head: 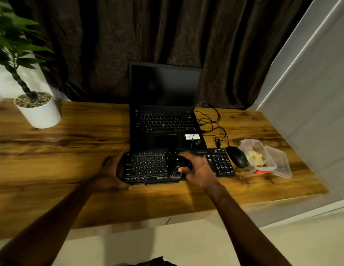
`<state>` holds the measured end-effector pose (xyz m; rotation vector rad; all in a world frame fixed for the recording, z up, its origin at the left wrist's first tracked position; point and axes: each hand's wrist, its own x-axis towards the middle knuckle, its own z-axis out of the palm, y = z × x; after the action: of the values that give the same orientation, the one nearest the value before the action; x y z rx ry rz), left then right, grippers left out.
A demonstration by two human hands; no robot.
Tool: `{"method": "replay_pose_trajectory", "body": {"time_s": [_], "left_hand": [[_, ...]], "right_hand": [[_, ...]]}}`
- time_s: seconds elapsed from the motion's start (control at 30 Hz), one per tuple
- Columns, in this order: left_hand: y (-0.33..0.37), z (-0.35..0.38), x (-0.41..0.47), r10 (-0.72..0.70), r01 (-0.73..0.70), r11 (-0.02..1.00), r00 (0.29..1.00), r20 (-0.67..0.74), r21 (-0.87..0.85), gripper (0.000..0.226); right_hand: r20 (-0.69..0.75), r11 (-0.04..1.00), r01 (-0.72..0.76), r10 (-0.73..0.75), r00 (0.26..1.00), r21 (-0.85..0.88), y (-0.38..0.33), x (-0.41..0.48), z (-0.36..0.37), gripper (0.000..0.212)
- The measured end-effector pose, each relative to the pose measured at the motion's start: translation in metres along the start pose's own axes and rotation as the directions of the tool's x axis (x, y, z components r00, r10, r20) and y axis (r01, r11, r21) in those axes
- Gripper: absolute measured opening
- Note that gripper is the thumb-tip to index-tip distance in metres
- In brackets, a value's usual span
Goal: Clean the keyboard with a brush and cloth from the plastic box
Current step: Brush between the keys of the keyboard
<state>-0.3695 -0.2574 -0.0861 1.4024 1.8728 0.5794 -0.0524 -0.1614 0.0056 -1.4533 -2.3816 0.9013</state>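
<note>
Two bare forearms show, the left forearm [57, 217] on the near left and the right forearm [244, 217] on the near right, each uncovered from the picture's edge to the wrist, slender and lightly blurred. The left hand [111, 173] and the right hand [198, 171] are bare as well, with short, pale fingernails that catch the light on a thumb and a fingertip. At the near edge, between the arms, lies a small strip of dark, creased fabric [148, 262]; which garment it belongs to cannot be told.
</note>
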Motion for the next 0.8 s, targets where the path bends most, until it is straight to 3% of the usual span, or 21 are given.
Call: {"method": "replay_pose_trajectory", "body": {"time_s": [0.2, 0.37, 0.53, 0.8], "left_hand": [[0.009, -0.003, -0.004, 0.119, -0.119, 0.993, 0.993, 0.001, 0.006, 0.149], [0.014, -0.005, -0.006, 0.078, -0.078, 0.997, 0.997, -0.021, -0.003, 0.142], [0.010, -0.003, -0.003, 0.105, -0.105, 0.994, 0.994, -0.019, -0.004, 0.142], [-0.003, -0.001, 0.005, 0.141, -0.141, 0.989, 0.990, -0.014, -0.032, 0.147]], "right_hand": [[0.082, 0.996, 0.079, -0.082, 0.993, 0.032, -0.048, 0.004, 0.037, 0.050], [0.082, 0.997, 0.061, -0.064, 0.995, 0.045, -0.046, 0.007, 0.036, 0.052], [0.020, 1.000, 0.007, -0.007, 1.000, 0.008, -0.013, 0.013, 0.027, 0.066], [0.055, 0.995, 0.073, -0.076, 0.996, 0.070, -0.065, 0.020, 0.066, 0.053]]}}
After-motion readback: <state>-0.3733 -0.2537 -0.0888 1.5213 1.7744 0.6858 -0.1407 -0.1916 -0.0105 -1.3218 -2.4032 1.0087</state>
